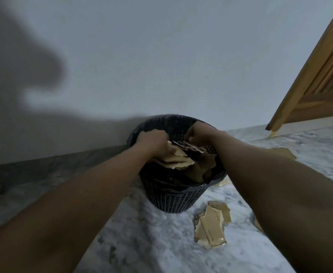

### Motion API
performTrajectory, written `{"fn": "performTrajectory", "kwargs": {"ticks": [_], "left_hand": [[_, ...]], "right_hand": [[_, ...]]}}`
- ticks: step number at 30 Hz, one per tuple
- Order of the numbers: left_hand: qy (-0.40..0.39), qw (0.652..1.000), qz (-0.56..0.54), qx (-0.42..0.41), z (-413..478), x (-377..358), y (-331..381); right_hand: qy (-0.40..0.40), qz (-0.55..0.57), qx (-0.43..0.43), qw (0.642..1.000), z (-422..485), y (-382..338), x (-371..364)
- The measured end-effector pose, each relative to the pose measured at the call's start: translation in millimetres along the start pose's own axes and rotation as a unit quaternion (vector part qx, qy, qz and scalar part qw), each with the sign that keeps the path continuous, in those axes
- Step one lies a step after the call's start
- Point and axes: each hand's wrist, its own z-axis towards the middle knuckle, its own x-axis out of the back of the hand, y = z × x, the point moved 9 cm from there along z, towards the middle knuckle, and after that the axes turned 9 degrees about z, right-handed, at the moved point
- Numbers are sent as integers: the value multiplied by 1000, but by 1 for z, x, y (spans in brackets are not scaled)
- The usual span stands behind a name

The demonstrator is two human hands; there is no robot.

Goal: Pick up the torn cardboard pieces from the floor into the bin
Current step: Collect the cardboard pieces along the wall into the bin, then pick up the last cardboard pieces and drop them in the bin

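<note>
Head view: at frame centre, the left hand (153,139) and right hand (198,134) are both gripping a stack of torn cardboard pieces (178,156) over the dark mesh bin (175,198). Another cardboard scrap (211,223) is lying on the marble floor (142,243), lower right.

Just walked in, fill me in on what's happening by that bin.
A person is clearing torn cardboard off the marble floor into a dark mesh bin standing against the wall. Both hands are over the bin's mouth: the left hand grips a stack of cardboard pieces, and the right hand is closed on the stack's far end. More cardboard already sits inside. The job isn't finished: a large torn piece lies on the floor in front of the bin, with smaller scraps further right.
</note>
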Motion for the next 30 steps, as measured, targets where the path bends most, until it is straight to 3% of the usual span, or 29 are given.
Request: {"fn": "performTrajectory", "kwargs": {"ticks": [4, 7, 9, 11, 13, 15, 18, 24, 30], "left_hand": [[59, 997, -31, 33, -11, 21, -25], [75, 990, -35, 117, -25, 24, -56], [37, 976, -92, 193, -36, 15, -80], [-45, 952, -190, 235, -45, -5, -91], [-130, 898, -344, 240, -54, -28, -81], [-158, 852, -431, 253, -63, -34, -71], [-133, 853, -441, 246, -57, -23, -66], [-91, 801, -559, 195, -30, 25, -12], [-86, 714, -679, 144, -1, 71, 105]], "right_hand": [[131, 42, -21, 990, -20, 12, 51], [158, 5, -104, 982, -39, 37, 67], [102, 2, -157, 982, -54, 52, 63], [-1, 81, -207, 975, -74, 70, 43], [-104, 187, -248, 945, -97, 82, 15], [-126, 282, -254, 917, -108, 87, 4], [-78, 284, -261, 919, -114, 98, 23], [46, 286, -256, 922, -127, 145, 101], [209, 467, -265, 818, -155, 224, 168]]}}
